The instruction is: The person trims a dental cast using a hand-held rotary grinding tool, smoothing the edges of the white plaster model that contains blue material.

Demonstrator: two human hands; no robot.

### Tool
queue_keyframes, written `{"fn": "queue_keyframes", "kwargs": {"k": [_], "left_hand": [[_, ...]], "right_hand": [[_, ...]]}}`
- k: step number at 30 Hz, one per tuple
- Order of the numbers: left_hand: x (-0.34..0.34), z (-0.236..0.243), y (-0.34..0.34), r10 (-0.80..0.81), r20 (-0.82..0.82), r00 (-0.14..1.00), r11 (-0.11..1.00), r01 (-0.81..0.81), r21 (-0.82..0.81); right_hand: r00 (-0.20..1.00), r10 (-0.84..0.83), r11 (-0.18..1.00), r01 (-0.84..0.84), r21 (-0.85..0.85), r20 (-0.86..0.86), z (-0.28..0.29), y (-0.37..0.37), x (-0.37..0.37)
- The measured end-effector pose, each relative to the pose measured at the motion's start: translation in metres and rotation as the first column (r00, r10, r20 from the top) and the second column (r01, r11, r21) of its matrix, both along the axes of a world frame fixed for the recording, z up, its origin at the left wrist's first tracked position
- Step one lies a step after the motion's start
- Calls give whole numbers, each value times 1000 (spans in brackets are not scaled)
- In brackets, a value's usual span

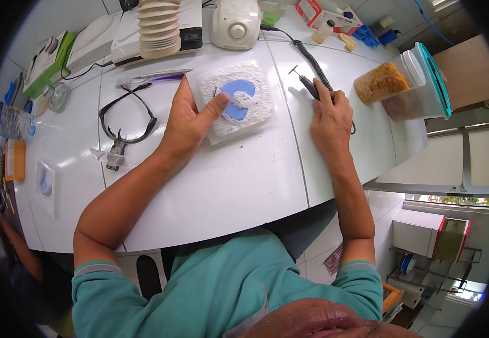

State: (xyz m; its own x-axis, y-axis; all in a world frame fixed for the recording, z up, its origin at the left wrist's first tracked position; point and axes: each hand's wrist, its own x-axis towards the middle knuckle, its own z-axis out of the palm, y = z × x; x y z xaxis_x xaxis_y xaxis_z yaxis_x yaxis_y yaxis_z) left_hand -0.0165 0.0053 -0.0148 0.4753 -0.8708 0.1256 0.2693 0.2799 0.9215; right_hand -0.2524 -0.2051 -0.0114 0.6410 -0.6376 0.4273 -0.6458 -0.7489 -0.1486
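My left hand [187, 125] is closed around the left edge of a white square block [260, 107] in a clear, shallow plastic case, the thumb pressing on its face. A blue horseshoe-shaped piece [246, 88] is set in the block's rough, pitted white surface. To the right, my right hand [333, 121] grips a black rotary handpiece [309, 88] low over the table, the fingers over its rear part. A thin bit with a small disc-like tip [293, 69] points away from me, apart from the block. The handpiece has a coiled black cord [316, 69].
Black-framed glasses [102, 117] and a wristwatch [116, 155] lie left. Behind stand a white control unit [235, 25] and a ribbed hose [159, 28]. Tubs of orange bits [381, 83] stand right. A second blue piece [45, 183] sits far left, near another person's arm [19, 245].
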Motion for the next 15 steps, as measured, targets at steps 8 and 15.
{"fn": "queue_keyframes", "kwargs": {"k": [8, 15], "left_hand": [[2, -4, 0, -13, -9, 1000, 1000, 13, -9], [2, -1, 1, -44, -22, 999, 998, 43, -49]], "right_hand": [[1000, 26, 999, -26, -23, -16, -5, -3, -2], [998, -7, 998, 3, -69, -66, -10, -5, 0]]}}
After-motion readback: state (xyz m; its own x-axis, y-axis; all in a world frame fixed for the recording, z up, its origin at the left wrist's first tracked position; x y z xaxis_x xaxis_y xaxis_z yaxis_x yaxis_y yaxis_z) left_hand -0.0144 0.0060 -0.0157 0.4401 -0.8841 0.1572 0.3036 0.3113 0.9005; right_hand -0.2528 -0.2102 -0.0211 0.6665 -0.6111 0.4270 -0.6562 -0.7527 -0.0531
